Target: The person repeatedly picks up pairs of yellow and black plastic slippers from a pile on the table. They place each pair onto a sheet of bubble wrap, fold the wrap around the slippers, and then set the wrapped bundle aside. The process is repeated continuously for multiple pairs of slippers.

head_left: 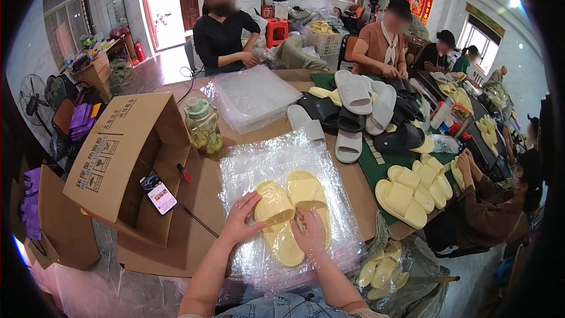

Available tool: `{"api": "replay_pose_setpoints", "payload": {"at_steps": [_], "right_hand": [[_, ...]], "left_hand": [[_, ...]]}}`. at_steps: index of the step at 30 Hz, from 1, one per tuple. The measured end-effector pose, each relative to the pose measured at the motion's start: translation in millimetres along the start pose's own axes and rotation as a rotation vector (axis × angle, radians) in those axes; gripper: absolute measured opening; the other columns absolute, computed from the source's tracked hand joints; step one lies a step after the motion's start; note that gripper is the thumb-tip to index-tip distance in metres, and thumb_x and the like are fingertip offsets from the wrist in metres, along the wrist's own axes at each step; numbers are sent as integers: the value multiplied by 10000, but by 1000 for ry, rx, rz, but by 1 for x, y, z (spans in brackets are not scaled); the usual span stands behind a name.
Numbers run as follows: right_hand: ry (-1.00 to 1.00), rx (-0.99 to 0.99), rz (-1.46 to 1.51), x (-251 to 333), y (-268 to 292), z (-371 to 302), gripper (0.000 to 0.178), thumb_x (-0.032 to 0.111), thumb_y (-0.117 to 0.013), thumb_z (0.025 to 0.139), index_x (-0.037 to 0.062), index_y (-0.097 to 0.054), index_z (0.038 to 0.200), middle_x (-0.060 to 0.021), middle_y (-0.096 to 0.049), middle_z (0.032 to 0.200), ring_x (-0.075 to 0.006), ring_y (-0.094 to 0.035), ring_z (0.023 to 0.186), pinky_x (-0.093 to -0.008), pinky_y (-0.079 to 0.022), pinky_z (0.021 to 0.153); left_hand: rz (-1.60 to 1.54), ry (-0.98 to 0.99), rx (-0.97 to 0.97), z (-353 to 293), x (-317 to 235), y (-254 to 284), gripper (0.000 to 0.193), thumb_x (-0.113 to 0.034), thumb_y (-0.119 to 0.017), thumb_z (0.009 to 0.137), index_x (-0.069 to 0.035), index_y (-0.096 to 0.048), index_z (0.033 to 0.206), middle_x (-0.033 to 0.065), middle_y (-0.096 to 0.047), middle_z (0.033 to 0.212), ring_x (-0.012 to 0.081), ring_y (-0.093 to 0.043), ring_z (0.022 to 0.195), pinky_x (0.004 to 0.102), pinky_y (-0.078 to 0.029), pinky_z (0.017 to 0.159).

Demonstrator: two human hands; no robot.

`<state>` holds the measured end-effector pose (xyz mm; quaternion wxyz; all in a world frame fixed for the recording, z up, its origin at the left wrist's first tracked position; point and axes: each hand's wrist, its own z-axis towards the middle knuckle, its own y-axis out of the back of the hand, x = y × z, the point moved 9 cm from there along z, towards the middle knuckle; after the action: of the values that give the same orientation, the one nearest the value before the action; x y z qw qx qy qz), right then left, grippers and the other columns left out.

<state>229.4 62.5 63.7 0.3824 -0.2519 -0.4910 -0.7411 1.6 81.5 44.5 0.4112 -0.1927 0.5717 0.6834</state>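
A pair of pale yellow slippers lies side by side on a stack of clear plastic bags (235,168). My left hand (240,219) rests along the outer edge of the left slipper (282,244), its fingers stretched out and apart. Bent fingers of my right hand (310,234) grip the right slipper (304,187) at the strap opening, near the inner edge. Shiny clear film covers part of the slippers and of my right hand. Because of the glare, I cannot tell how far the slippers sit inside a bag.
An open cardboard box (118,171) stands left, with a phone (158,193) at its opening. A glass jar (202,126) stands behind it. Yellow slippers (403,197) and grey and black ones (353,91) pile up right. Several people work around the tables.
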Motion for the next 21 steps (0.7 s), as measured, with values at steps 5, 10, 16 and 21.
{"api": "replay_pose_setpoints", "payload": {"at_steps": [5, 10, 16, 21], "right_hand": [[-24, 43, -3, 0, -2, 0, 388, 161, -747, 867, 40, -649, 1223, -157, -658, 996, -341, -624, 929, -461, -505, 820], [137, 183, -65, 24, 16, -27, 544, 203, -788, 853, 47, -598, 1339, -176, -641, 1137, -365, -632, 1057, -448, -512, 917], [35, 1049, 98, 50, 57, -97, 525, 222, -798, 883, 28, -634, 1342, -173, -698, 1160, -339, -673, 1102, -403, -528, 935], [-202, 787, 718, 70, 117, -65, 220, 160, -785, 899, 22, -757, 1068, -80, -759, 1005, -151, -695, 876, -283, -528, 767]], "left_hand": [[-1, -2, -6, 0, 4, 0, 860, -395, -856, 758, -141, -508, 1502, 146, -444, 1576, 362, -417, 1436, 454, -326, 1206], [-26, 14, 7, 1, 4, -2, 861, -401, -860, 767, -145, -502, 1506, 138, -443, 1578, 354, -408, 1441, 446, -323, 1210], [-11, 31, 8, -1, 5, -2, 850, -388, -857, 767, -147, -505, 1502, 144, -446, 1572, 363, -407, 1437, 449, -331, 1209], [-32, 18, 0, -1, 5, -2, 846, -380, -855, 769, -155, -503, 1505, 147, -443, 1574, 361, -406, 1440, 452, -333, 1208]]}}
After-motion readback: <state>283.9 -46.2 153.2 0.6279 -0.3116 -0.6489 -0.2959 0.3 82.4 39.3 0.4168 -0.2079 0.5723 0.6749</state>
